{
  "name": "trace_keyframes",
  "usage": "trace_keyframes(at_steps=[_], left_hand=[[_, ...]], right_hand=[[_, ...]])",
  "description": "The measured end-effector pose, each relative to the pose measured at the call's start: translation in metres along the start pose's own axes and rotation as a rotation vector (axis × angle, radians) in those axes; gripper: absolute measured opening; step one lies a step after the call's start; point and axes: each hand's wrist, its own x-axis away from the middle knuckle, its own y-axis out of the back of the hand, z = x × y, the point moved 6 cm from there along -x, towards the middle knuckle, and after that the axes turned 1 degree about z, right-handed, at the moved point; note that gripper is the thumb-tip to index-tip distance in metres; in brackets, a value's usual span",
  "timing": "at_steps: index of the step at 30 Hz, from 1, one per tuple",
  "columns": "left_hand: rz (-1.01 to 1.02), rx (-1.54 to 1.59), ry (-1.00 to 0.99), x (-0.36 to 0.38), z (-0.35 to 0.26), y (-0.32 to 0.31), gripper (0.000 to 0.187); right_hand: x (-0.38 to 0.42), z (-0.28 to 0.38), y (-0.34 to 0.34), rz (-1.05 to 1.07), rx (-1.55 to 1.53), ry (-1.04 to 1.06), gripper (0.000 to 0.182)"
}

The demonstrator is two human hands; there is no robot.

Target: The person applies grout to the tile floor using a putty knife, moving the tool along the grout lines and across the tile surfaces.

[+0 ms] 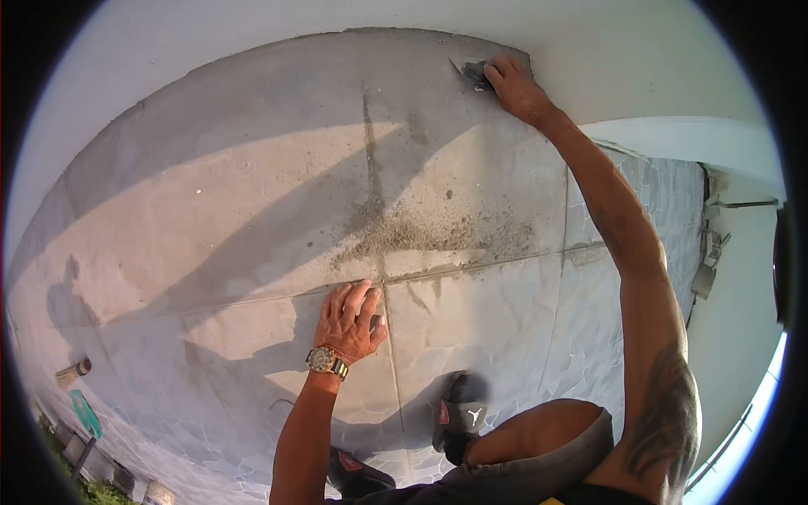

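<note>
Stretched far out to the upper right, my right hand [519,91] is closed round a dark scraper [474,75] with a thin flat blade. The scraper is at the floor, close to the corner where the walls meet; its handle is mostly hidden by my fingers. My left hand [348,320], with a watch [325,360] on the wrist, lies with fingers spread on the tiled floor [269,194], beside a crossing of joint lines. Just beyond its fingertips, loose grit [421,234] is scattered along the joint.
A white wall [252,29] curves round the far edge, and another wall [648,67] rises at the right. A brush [73,372] and a green-bladed tool [86,412] lie at the lower left. My slide-sandalled foot [461,412] is near the bottom middle. Debris [707,261] lines the right side.
</note>
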Motion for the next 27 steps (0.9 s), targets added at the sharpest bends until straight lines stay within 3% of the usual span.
trace_keyframes(at_steps=[2,6,9,15,18,21,25,27], left_hand=[[0.020,-0.015,-0.014,0.000,0.003,0.002,0.056],[-0.012,-0.017,-0.014,-0.007,0.002,0.000,0.057],[0.023,-0.014,-0.008,0.003,-0.004,-0.001,0.058],[0.009,-0.025,-0.007,0.001,0.001,0.002,0.055],[0.016,-0.023,-0.012,0.000,-0.002,0.001,0.054],[-0.001,-0.011,-0.021,-0.002,-0.002,0.004,0.054],[-0.003,0.001,-0.008,0.000,-0.002,0.005,0.054],[-0.014,-0.001,-0.009,-0.001,0.000,0.004,0.054]], right_hand=[[0.009,-0.010,-0.009,-0.005,-0.010,-0.101,0.026],[0.030,0.027,-0.005,-0.056,-0.053,0.056,0.027],[0.004,-0.033,-0.003,0.051,-0.049,-0.187,0.029],[0.031,0.014,-0.003,0.053,0.007,-0.062,0.033],[0.006,-0.015,-0.016,0.058,-0.049,-0.207,0.035],[0.012,0.015,-0.019,0.032,0.030,-0.252,0.034],[0.017,0.070,0.009,0.100,-0.132,-0.027,0.029],[0.010,0.105,0.020,0.004,-0.085,0.101,0.026]])
